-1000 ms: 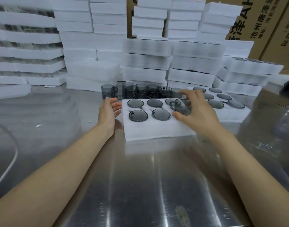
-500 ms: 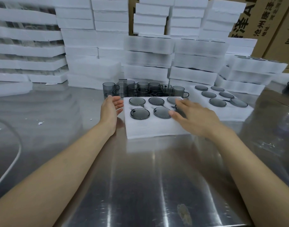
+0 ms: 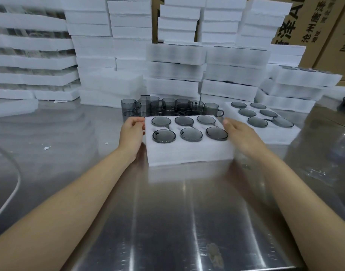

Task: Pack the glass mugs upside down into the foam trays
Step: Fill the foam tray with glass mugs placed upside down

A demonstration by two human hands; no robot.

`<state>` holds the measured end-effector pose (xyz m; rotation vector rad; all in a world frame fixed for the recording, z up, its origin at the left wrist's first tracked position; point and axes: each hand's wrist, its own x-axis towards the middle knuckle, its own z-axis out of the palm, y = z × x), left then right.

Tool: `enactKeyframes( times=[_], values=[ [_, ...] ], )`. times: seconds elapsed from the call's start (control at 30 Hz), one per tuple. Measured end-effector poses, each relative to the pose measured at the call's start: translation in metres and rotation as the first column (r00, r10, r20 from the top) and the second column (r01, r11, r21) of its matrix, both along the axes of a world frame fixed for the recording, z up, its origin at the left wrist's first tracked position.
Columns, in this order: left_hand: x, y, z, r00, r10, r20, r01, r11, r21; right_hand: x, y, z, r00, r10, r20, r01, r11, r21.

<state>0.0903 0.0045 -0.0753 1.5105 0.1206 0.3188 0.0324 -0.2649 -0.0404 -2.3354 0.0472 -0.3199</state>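
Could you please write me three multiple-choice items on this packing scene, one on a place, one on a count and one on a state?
1. Where do the loose smoky grey glass mugs stand?
A. behind the near white foam tray
B. on the foam stacks
C. at the table's near edge

2. How many upturned mugs does that tray hold?
A. four
B. six
C. nine

3. How do the left hand and right hand lie?
A. both lifting a mug
B. one at each side of the near tray
C. both flat on the table

Answers:
1 A, they cluster just beyond the tray's far edge.
2 B, two rows of three round bases show.
3 B, each hand sits at a side wall and holds no mug.
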Motion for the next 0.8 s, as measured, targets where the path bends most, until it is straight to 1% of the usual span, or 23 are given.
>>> enactKeyframes(
  times=[0.03,0.07,0.1,0.13,0.17,0.27,0.33,0.37,0.43,0.47,0.57,0.7,0.73,0.8],
  values=[
    [0.001,0.0,-0.001,1.0,0.017,-0.005,-0.017,0.998,0.061,0.002,0.0,-0.004,0.999,-0.05,0.021,0.051,0.998,-0.025],
    [0.001,0.0,-0.002,0.999,0.053,-0.006,-0.051,0.987,0.152,0.003,0.002,-0.008,0.997,-0.078,-0.007,0.078,0.997,-0.025],
    [0.002,0.0,-0.003,0.996,0.09,0.004,-0.088,0.967,0.24,0.004,0.004,-0.01,0.994,-0.089,-0.062,0.089,0.996,0.001],
    [0.002,0.0,-0.003,0.993,0.114,0.022,-0.115,0.949,0.295,0.006,0.005,-0.012,0.989,-0.091,-0.114,0.096,0.994,0.044],
    [0.001,0.0,-0.003,0.992,0.124,0.037,-0.129,0.941,0.312,0.007,0.005,-0.012,0.985,-0.092,-0.147,0.106,0.991,0.085],
    [0.0,0.0,-0.004,0.994,0.098,0.052,-0.108,0.956,0.274,0.01,0.003,-0.013,0.981,-0.069,-0.18,0.107,0.972,0.209],
    [-0.001,0.002,-0.004,0.994,0.068,0.09,-0.087,0.971,0.224,0.008,0.004,-0.015,0.988,-0.013,-0.151,0.061,0.946,0.318],
    [-0.001,0.003,-0.003,0.991,0.052,0.121,-0.076,0.977,0.2,0.008,0.003,-0.015,0.993,0.015,-0.121,0.036,0.911,0.41],
    [-0.002,0.006,-0.001,0.981,-0.001,0.195,-0.038,0.98,0.197,0.008,0.004,-0.015,0.995,0.047,-0.088,0.016,0.792,0.61],
    [-0.002,0.008,0.0,0.973,-0.028,0.228,-0.021,0.978,0.21,0.009,0.005,-0.016,0.996,0.057,-0.07,0.003,0.75,0.661],
    [-0.002,0.009,0.0,0.963,-0.048,0.265,0.001,0.985,0.173,0.009,0.007,-0.017,0.997,0.067,-0.033,-0.026,0.724,0.689],
    [-0.002,0.007,-0.001,0.947,-0.072,0.313,0.039,0.993,0.109,0.002,0.006,-0.013,0.958,0.274,-0.079,-0.105,0.596,0.796],
    [-0.003,0.007,0.0,0.941,-0.079,0.329,0.049,0.994,0.099,0.0,0.006,-0.012,0.951,0.297,-0.089,-0.106,0.582,0.806],
    [-0.004,0.008,0.001,0.932,-0.084,0.353,0.058,0.995,0.085,-0.002,0.006,-0.011,0.941,0.321,-0.104,-0.112,0.588,0.801]
  ],
)
